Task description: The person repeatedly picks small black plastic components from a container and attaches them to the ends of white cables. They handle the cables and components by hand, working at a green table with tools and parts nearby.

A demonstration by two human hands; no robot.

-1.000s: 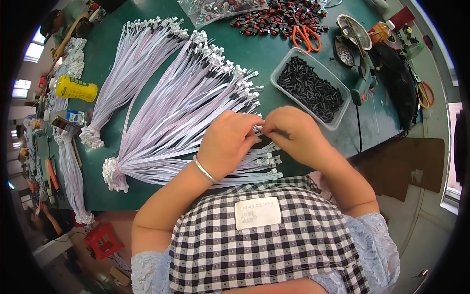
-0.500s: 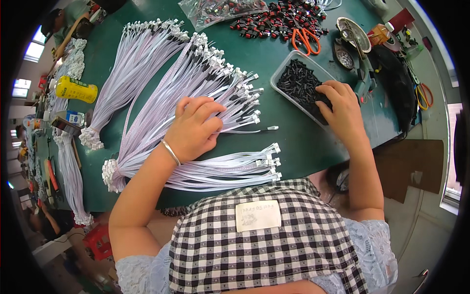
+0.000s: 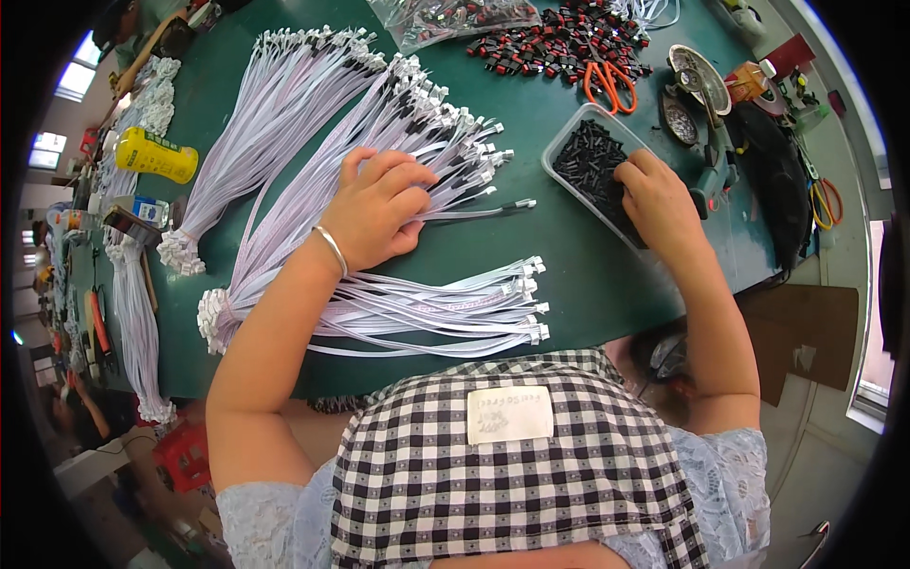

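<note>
My left hand (image 3: 379, 209) rests on a fanned bundle of pale lilac ribbon cables (image 3: 313, 190) with white connectors, its fingers curled over one cable whose end (image 3: 517, 204) sticks out to the right. My right hand (image 3: 654, 194) reaches into a clear plastic tray (image 3: 559, 152) full of small black parts (image 3: 588, 166), fingertips down among them. A separate smaller stack of cables (image 3: 445, 308) lies near the table's front edge. A silver bangle circles my left wrist.
On the green table (image 3: 569, 275) lie another cable bundle (image 3: 275, 104) at the back left, orange scissors (image 3: 611, 81), red and black parts (image 3: 559, 43), a yellow bottle (image 3: 156, 156), a hand tool (image 3: 716, 161) and tins at the right. More cables (image 3: 137, 322) hang off the left edge.
One second ago both hands met over a cable end at the front. They then parted: the left went onto the big bundle, the right into the tray of black parts, where it has dug in deeper.
</note>
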